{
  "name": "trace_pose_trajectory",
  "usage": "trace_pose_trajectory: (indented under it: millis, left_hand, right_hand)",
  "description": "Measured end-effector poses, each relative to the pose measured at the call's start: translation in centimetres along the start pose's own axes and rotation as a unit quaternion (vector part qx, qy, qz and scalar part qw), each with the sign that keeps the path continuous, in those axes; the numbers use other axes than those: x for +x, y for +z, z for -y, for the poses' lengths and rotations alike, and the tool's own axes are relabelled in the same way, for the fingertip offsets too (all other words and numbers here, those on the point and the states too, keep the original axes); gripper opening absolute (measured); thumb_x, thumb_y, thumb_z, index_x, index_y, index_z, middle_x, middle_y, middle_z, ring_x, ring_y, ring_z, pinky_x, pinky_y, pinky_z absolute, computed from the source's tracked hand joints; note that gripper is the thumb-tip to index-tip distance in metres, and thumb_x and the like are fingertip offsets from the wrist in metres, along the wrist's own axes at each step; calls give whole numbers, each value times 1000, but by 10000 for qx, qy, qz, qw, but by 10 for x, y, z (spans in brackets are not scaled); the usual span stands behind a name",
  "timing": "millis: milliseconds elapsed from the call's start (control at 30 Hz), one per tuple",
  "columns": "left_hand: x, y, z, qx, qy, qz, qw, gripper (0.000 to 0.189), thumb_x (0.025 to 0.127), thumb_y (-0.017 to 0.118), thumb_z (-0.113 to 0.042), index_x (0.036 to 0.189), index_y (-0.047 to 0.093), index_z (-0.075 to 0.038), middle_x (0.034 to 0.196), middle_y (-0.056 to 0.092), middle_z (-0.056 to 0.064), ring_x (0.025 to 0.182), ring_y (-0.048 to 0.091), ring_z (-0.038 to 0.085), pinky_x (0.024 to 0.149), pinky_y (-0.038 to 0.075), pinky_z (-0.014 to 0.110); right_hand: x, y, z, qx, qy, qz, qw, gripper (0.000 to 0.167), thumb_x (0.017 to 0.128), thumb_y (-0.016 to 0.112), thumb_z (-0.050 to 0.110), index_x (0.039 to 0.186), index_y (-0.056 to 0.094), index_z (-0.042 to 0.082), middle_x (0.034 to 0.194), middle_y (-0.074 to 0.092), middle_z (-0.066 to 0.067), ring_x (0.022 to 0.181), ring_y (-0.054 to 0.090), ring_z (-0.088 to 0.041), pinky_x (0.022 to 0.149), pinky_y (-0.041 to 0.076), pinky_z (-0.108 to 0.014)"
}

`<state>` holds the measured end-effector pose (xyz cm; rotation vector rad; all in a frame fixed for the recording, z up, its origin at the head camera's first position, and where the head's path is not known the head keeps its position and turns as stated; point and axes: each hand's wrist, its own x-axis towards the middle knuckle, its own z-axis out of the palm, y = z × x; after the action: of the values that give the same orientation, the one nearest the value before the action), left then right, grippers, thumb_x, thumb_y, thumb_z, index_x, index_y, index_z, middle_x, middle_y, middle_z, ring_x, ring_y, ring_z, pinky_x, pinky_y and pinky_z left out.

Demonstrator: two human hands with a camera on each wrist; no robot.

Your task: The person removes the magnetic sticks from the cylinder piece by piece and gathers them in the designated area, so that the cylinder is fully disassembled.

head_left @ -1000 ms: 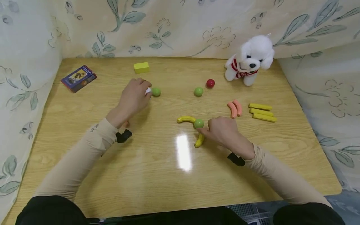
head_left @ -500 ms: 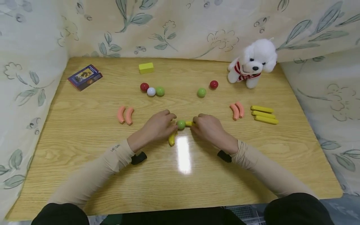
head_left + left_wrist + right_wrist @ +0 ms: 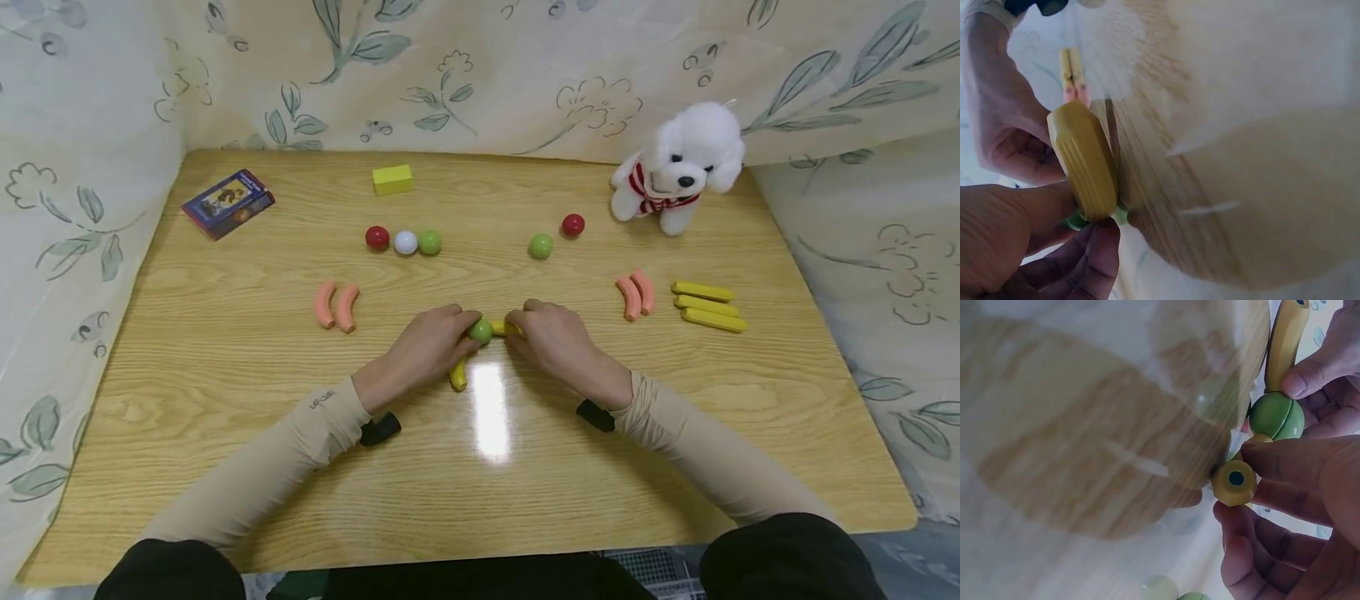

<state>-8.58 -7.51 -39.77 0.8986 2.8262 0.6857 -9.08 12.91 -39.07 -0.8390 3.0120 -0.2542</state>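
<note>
At mid-table two yellow curved sticks meet a green ball [image 3: 482,332]. My left hand [image 3: 423,346] pinches the left yellow curved stick [image 3: 458,375] where it joins the ball, its thumb right at that joint in the right wrist view. The free end of this stick [image 3: 1082,150] points toward the wrist camera in the left wrist view. My right hand [image 3: 558,337] pinches the other yellow curved stick [image 3: 498,328] between thumb and fingers. A dark round spot marks that stick's end [image 3: 1235,484] in the right wrist view.
Behind lie red [image 3: 377,238], white [image 3: 406,242] and green balls [image 3: 430,242], with another green [image 3: 541,246] and red ball [image 3: 573,225] rightward. Pink curved sticks [image 3: 347,308] flank both hands; yellow straight sticks [image 3: 708,306] lie right. A box [image 3: 228,204], yellow block [image 3: 393,180] and toy dog [image 3: 678,171] stand farther back.
My left hand has come from the white ball to the yellow sticks and green ball, which have shifted left. My right hand also moved left. The left red ball has rolled slightly left.
</note>
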Motion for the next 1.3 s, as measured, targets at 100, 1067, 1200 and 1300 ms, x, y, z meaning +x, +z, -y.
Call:
trace_pose_trajectory:
  millis: [100,1067,1200,1300]
  left_hand:
    - [0,-1,-1,34,51,-15,10000,29,92,67,-18,116,65,-1,91,64,9,76,56,16,68,50,32]
    - [-10,0,2,312,-449,-165,9984,14,88,66,-14,81,61,-3,72,53,6,60,47,17,53,40,29]
    - [-9,1,2,364,-483,-201,9980,13,88,65,-11,79,61,-3,71,53,7,59,46,17,51,40,28]
    - [-8,2,2,404,-474,-249,9977,13,87,65,-10,78,60,-3,70,52,7,59,45,17,51,41,29]
  right_hand:
    - [0,0,0,17,-31,-70,10000,13,85,76,20,93,73,10,76,61,-5,61,56,-17,52,49,-33]
    - [2,2,2,97,-621,-347,9974,36,85,76,18,119,68,9,91,62,-9,66,57,-17,54,51,-32]
    - [4,3,4,142,-829,-268,9961,40,84,75,10,124,68,15,90,62,-7,69,55,-16,56,50,-30]
    - [4,4,4,73,-834,-356,9959,38,83,75,7,120,69,16,85,62,-5,64,53,-15,52,48,-28]
